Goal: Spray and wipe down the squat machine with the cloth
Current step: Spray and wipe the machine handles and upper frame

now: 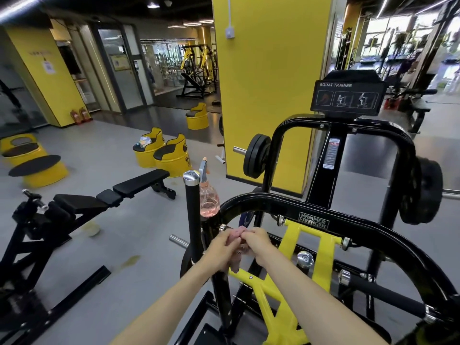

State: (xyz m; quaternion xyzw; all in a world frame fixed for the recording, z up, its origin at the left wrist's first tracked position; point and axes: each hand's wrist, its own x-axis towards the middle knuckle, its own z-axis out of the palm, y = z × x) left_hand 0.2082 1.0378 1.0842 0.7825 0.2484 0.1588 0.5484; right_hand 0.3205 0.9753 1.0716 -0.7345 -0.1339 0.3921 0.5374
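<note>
My left hand [223,246] and right hand [258,242] meet over the squat machine [348,218] frame, each grip clamped on the pink cloth [235,263] between them. The spray bottle [208,198] stands just beyond, on the frame.

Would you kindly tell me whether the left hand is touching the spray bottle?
Apart. The head view shows a gap: the spray bottle stands well above the left hand, which pinches the cloth.

both bare forearms reach forward and converge at the wrists. the left hand [224,246] and right hand [257,244] meet knuckle to knuckle, fingers curled, each pinching a small crumpled pink cloth [236,235] between them.
</note>
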